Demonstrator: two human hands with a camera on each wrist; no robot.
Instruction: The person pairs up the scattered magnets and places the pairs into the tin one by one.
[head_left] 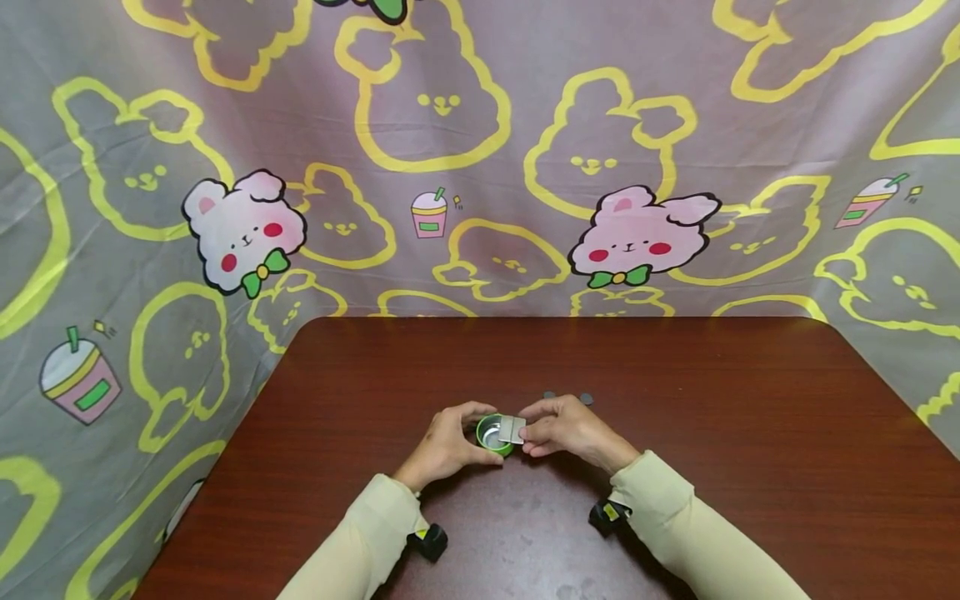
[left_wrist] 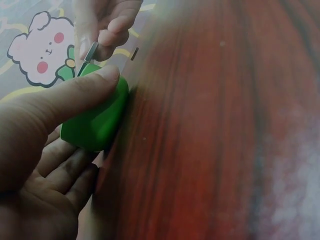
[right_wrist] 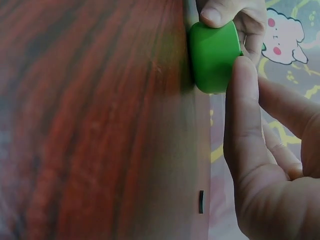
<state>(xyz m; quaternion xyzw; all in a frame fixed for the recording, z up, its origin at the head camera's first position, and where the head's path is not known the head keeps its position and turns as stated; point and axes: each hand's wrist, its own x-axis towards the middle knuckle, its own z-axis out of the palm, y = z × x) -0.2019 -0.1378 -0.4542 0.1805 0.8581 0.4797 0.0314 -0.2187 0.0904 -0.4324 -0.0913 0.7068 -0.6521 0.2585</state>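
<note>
held in the left hand (head_left: 453, 437), right between thumb and fingers: a small green cup (left_wrist: 95, 122). thumb on the near side, fingers round the far side, clamped on the cup. just to the right, the right hand (head_left: 566, 429), with thumb and finger pinched together on the right edge of a flat square piece (head_left: 512, 430). seen from above, the flat piece over the right part of the cup's open top, with the rest of the top showing to the left. hard to tell if touching the rim.

round cup, bright green and smooth outside, with curved sides; shiny and silver inside, like metal. flat piece thin and silver-grey, with a line across the middle. near the worktop's (head_left: 750, 400) surface with the cup, but hard to tell if resting on the wood or just above.

behind the right hand, two little dark discs (head_left: 587, 399), flat on the worktop. worktop red-brown, with dark wood stripes and a soft shine. at each wrist, a pale, soft-looking sleeve (head_left: 656, 487) and a small black camera (head_left: 431, 542). at the back, wrinkly grey-pink cloth (head_left: 525, 50) with yellow bunny shapes, pink bunnies and drink cups.
</note>
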